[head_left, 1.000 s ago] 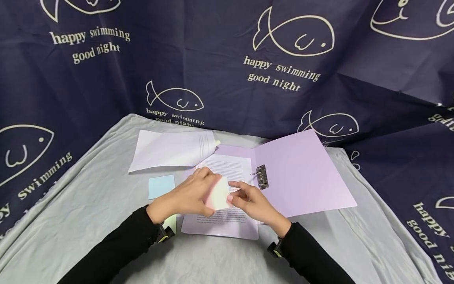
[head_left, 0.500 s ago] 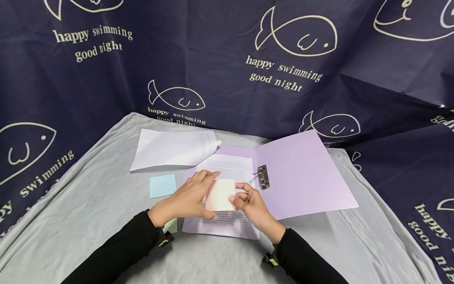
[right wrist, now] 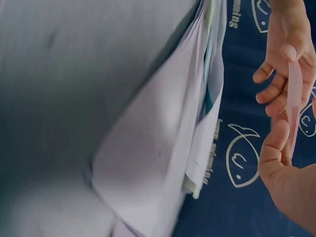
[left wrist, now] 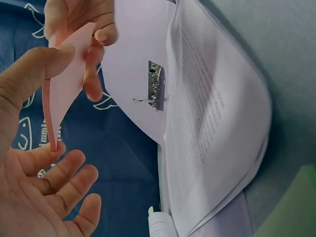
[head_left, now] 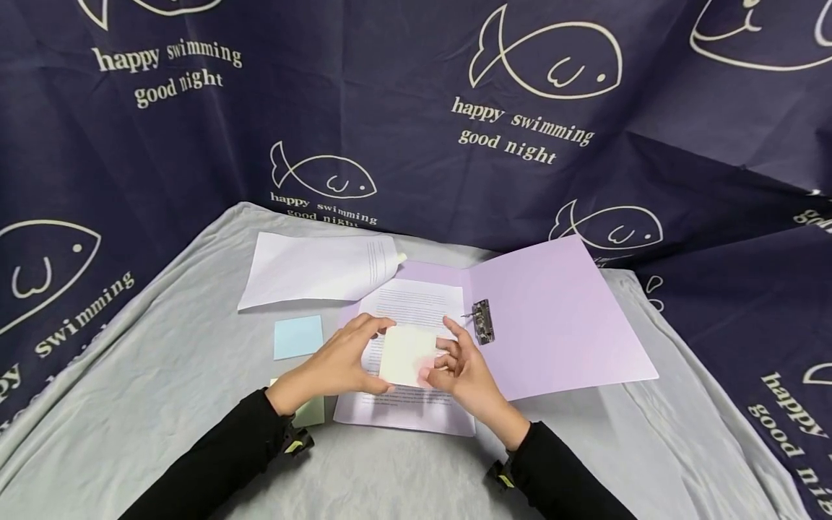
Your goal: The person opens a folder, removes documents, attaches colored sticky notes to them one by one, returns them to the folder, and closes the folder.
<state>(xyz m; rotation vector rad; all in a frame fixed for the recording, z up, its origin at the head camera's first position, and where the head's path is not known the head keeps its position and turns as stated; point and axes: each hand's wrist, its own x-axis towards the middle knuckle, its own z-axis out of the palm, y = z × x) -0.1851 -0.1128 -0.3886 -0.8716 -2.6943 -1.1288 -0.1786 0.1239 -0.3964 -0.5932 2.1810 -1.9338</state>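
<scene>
A square sticky-note pad (head_left: 408, 354) is held above the printed pages; it looks pale cream in the head view and pink in the left wrist view (left wrist: 71, 81). My left hand (head_left: 338, 361) grips its left side, thumb at the lower corner and index finger at the upper one. On the other side my right hand (head_left: 468, 372) pinches the lower right part with the thumb in front and curled fingers behind, the index finger raised apart. Below lie printed sheets (head_left: 422, 300) in an open lilac folder (head_left: 559, 325) with a metal clip (head_left: 483, 322).
Left of the folder lie a blue sticky-note pad (head_left: 297, 337) and a green one (head_left: 310, 412), partly hidden by the left arm. A turned-back sheet (head_left: 312, 267) with a small pale tab (head_left: 401, 258) curves beyond them. Grey cloth (head_left: 390, 477) covers the table; a printed dark curtain (head_left: 403, 87) hangs behind.
The pad has turned from a tilt to face the head camera more squarely and shifted slightly right. My right index finger has straightened and lifted off its edge.
</scene>
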